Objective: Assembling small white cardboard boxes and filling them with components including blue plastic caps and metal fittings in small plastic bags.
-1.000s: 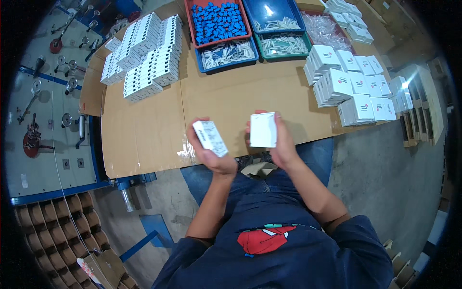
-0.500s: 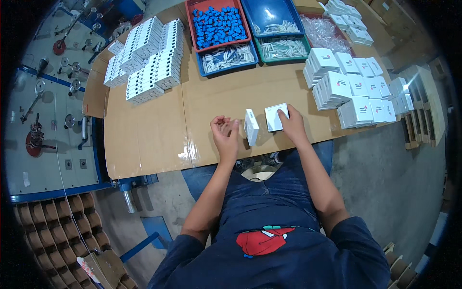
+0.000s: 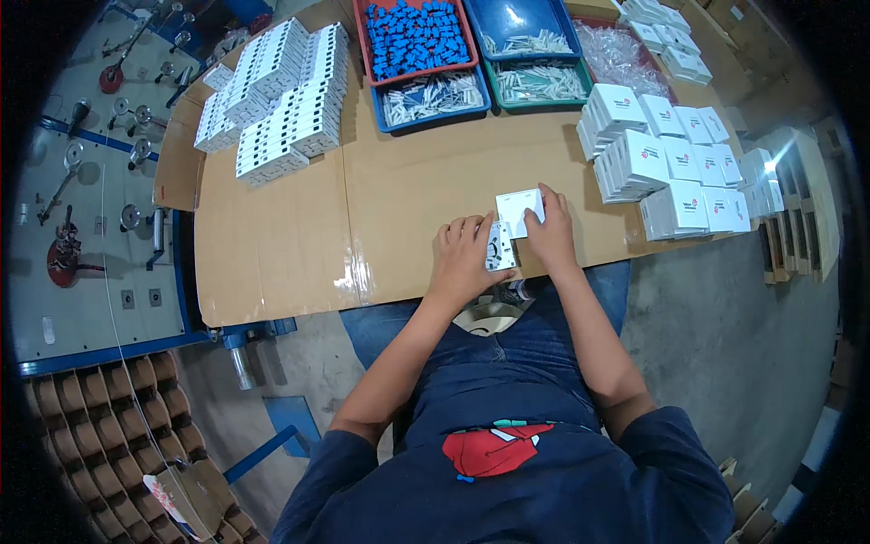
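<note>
My left hand (image 3: 460,260) is closed round a small white block (image 3: 498,248) with dark marks and openings on the face that shows. Beside it, my right hand (image 3: 554,238) grips a flat white square plate (image 3: 515,208) by its right side, with the thumb lying on top. The two pieces are close together near the table's front edge; whether they touch, I cannot tell. Part of the block lies hidden under my left fingers.
Stacked white units (image 3: 290,113) stand at the back left of the cardboard-covered table (image 3: 272,245). White boxes (image 3: 675,195) are piled at the right. At the back are a red tray (image 3: 370,77) of blue parts, trays of white sticks (image 3: 535,83) and clear plastic bags (image 3: 616,59).
My left hand has moved right and closed on the white piece that stood on edge; its marked face now shows. My right hand keeps hold of the square plate, barely shifted.
</note>
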`<move>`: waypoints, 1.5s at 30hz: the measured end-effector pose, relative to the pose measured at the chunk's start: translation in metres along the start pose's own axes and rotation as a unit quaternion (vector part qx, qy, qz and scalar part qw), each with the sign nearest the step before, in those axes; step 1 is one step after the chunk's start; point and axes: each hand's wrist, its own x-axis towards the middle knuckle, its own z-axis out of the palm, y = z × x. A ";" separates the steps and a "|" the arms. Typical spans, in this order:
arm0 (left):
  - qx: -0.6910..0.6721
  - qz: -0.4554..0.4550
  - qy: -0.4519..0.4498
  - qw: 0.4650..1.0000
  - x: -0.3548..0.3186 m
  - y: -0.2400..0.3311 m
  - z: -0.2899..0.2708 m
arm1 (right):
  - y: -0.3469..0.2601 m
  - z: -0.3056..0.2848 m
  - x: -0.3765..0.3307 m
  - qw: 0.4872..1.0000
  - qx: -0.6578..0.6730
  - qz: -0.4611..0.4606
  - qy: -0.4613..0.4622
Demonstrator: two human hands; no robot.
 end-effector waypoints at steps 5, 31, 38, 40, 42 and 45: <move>-0.041 -0.004 0.002 0.999 0.008 0.002 -0.015 | 0.004 -0.016 0.005 0.999 -0.036 0.004 0.023; -0.056 -0.104 0.093 0.989 -0.015 -0.072 -0.003 | 0.020 -0.018 -0.007 0.988 -0.102 -0.100 -0.050; -0.066 -0.104 0.103 0.987 -0.016 -0.075 0.002 | 0.021 -0.022 -0.006 0.988 -0.110 -0.089 -0.059; -0.060 -0.100 0.106 0.988 -0.017 -0.076 0.002 | 0.020 -0.021 -0.007 0.988 -0.106 -0.091 -0.060; -0.057 -0.097 0.110 0.988 -0.018 -0.076 0.002 | 0.020 -0.021 -0.008 0.988 -0.103 -0.093 -0.060; -0.052 -0.101 0.103 0.988 -0.018 -0.076 0.000 | 0.017 -0.021 -0.008 0.990 -0.087 -0.090 -0.061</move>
